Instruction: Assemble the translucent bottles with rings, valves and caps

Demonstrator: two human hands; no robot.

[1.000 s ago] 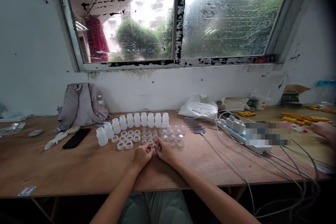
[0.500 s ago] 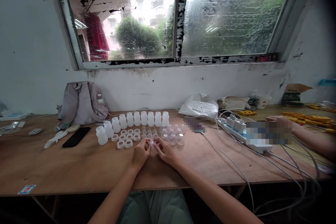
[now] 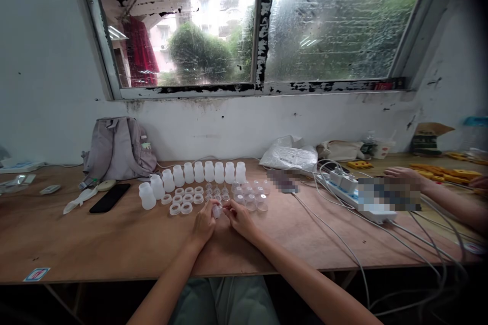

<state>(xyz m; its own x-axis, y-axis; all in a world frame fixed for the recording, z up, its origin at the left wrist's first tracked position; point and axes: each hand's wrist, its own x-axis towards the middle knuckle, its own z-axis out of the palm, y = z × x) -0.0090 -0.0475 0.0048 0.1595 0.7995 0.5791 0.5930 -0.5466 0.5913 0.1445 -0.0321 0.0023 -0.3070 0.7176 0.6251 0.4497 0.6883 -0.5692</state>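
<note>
My left hand point(image 3: 203, 224) and my right hand point(image 3: 237, 219) meet on the wooden table point(image 3: 114, 244), fingers pinched around one small clear plastic part point(image 3: 216, 210). Just beyond them lie a curved row of white plastic bottles point(image 3: 198, 172), several white rings point(image 3: 186, 199), small clear pieces point(image 3: 216, 193) and clear round caps point(image 3: 251, 198).
A grey backpack point(image 3: 118, 150) and a black phone point(image 3: 110, 198) sit at the left. A white bag point(image 3: 290, 155), a power strip point(image 3: 354, 193) and trailing cables point(image 3: 381, 259) lie at the right, where another person's hand point(image 3: 404, 175) rests near yellow parts point(image 3: 442, 171).
My hands stay together at the same spot; the small clear part now shows between the fingertips. The other person's arm reached in from the right and stays there.
</note>
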